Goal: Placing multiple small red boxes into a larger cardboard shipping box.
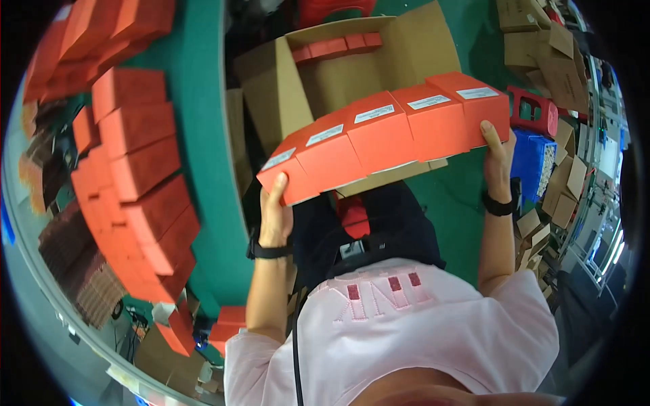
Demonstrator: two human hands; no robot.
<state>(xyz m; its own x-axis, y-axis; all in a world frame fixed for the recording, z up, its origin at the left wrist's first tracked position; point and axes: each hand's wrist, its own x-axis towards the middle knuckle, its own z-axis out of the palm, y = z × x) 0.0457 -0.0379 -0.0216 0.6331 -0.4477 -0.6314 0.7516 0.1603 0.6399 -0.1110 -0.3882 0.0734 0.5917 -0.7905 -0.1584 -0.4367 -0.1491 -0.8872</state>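
A row of several orange-red boxes (379, 139), each with a white label on its top, is squeezed end to end between my hands. My left hand (275, 213) presses the left end, thumb on the front face. At the other end my right hand (499, 152) grips the last box, its thumb also in front; the other fingers of both hands are mostly hidden. The row tilts, its right end farther from me. Just beyond it stands an open cardboard carton (349, 81), flaps spread, with a line of similar orange-red boxes (336, 48) along its far wall.
On the green table (203, 135) to the left are stacks of orange-red boxes (145, 176). At the right lie a red plastic stool (535, 108), a blue crate (531, 162) with pale contents, and opened cardboard cartons (552, 61). Another red stool (332, 9) shows at the far edge.
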